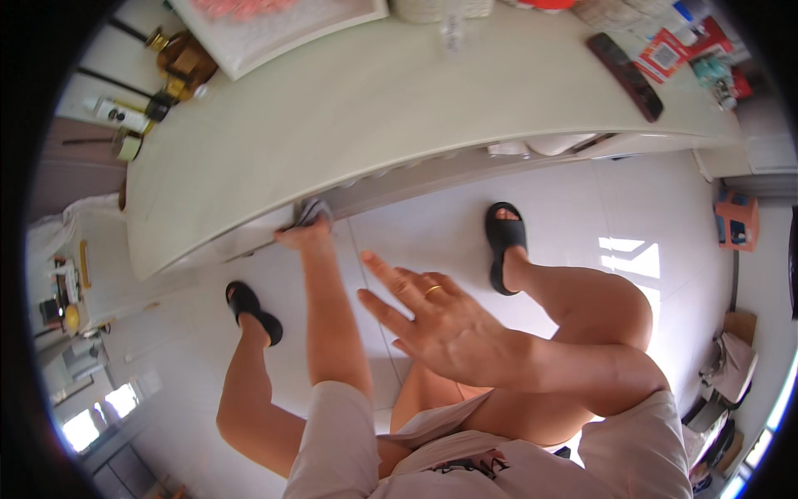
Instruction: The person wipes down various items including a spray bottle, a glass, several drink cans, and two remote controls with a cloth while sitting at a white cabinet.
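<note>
My left hand (pixel 305 234) reaches to the front of a long pale cabinet (pixel 349 118), just under its top's edge. It grips a grey striped cloth item (pixel 313 212), partly hidden by the cabinet top; what exactly it is cannot be told. My right hand (pixel 442 318), with a gold ring on one finger, hangs in the air above my lap, its fingers apart and nothing held. Beyond it, a drawer stands pulled out under the cabinet top, with white items (pixel 555 145) at its right part.
A dark remote control (pixel 625 76) lies on the cabinet top at the right, near red cards (pixel 664 56). Reed diffuser bottles (pixel 184 62) and a white-framed piece (pixel 299 34) stand at the left. My feet in black slippers (pixel 506 240) rest on the tiled floor.
</note>
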Action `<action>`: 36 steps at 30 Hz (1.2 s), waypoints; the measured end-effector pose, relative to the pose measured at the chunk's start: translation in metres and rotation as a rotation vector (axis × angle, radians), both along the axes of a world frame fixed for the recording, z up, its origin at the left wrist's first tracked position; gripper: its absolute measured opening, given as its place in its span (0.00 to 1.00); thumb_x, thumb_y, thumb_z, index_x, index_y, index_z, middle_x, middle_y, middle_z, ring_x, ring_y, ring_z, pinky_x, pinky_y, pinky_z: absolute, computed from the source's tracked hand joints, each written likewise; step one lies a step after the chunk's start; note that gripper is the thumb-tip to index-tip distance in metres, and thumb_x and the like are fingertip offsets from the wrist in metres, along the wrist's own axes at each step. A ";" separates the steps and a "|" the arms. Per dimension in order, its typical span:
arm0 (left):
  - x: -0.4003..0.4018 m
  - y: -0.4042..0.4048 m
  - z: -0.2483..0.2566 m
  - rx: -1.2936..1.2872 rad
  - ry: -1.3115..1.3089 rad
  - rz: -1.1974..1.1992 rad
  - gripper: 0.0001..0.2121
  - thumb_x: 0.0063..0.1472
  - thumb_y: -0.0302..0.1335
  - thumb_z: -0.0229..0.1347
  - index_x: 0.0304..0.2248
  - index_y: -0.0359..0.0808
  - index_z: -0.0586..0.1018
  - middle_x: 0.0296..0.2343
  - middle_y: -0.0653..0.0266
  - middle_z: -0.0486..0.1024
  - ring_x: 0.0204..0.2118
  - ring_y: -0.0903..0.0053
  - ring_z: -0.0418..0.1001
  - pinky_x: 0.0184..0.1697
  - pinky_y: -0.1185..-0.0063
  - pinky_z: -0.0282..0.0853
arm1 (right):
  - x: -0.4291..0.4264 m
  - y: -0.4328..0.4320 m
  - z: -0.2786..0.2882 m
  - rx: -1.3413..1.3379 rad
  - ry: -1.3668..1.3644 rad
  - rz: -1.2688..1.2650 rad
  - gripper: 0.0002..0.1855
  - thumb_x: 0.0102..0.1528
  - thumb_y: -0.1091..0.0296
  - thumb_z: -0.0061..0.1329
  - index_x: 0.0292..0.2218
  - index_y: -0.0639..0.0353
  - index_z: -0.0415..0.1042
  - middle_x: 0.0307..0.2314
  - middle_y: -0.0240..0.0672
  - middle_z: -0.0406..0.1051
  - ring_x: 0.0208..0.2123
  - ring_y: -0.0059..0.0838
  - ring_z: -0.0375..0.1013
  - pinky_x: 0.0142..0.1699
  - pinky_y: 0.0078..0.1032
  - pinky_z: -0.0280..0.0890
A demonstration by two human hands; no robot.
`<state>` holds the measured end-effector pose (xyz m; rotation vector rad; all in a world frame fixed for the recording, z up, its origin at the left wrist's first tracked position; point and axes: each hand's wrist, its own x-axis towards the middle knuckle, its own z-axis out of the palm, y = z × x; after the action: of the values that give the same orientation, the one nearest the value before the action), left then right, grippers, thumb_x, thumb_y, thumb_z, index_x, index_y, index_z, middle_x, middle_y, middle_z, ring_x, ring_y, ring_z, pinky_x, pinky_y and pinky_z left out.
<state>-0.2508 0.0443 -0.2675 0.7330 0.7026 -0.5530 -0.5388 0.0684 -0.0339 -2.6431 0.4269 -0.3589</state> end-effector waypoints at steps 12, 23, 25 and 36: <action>-0.001 0.045 -0.038 0.254 -0.114 -0.305 0.14 0.58 0.26 0.39 0.40 0.31 0.71 0.37 0.55 0.72 0.35 0.70 0.74 0.33 0.76 0.74 | -0.005 0.001 -0.014 -0.156 0.028 0.002 0.26 0.45 0.68 0.53 0.46 0.66 0.64 0.54 0.55 0.49 0.42 0.42 0.68 0.45 0.32 0.65; -0.163 0.114 0.101 0.055 -0.470 -0.819 0.08 0.58 0.21 0.44 0.38 0.31 0.70 0.35 0.62 0.72 0.37 0.75 0.72 0.39 0.79 0.70 | -0.032 0.029 -0.030 -0.052 0.141 -0.001 0.36 0.45 0.63 0.56 0.52 0.66 0.55 0.53 0.55 0.51 0.52 0.50 0.59 0.53 0.39 0.57; -0.179 0.121 0.133 -0.002 -0.457 -0.891 0.10 0.59 0.22 0.44 0.40 0.31 0.70 0.36 0.62 0.71 0.39 0.75 0.71 0.41 0.78 0.69 | -0.037 0.031 -0.023 -0.043 0.153 -0.032 0.40 0.45 0.60 0.57 0.54 0.65 0.51 0.54 0.55 0.50 0.54 0.52 0.56 0.54 0.41 0.56; -0.179 0.172 0.297 0.202 -0.732 -1.256 0.15 0.60 0.30 0.48 0.43 0.27 0.69 0.38 0.58 0.71 0.41 0.74 0.71 0.44 0.75 0.68 | -0.031 0.049 0.026 0.264 -0.171 0.035 0.35 0.44 0.74 0.49 0.53 0.65 0.53 0.41 0.57 0.66 0.38 0.54 0.70 0.42 0.39 0.66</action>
<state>-0.4301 0.2165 0.0294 1.4479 -0.4909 -1.2485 -0.5694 0.1178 -0.0077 -2.3394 0.3462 -0.4787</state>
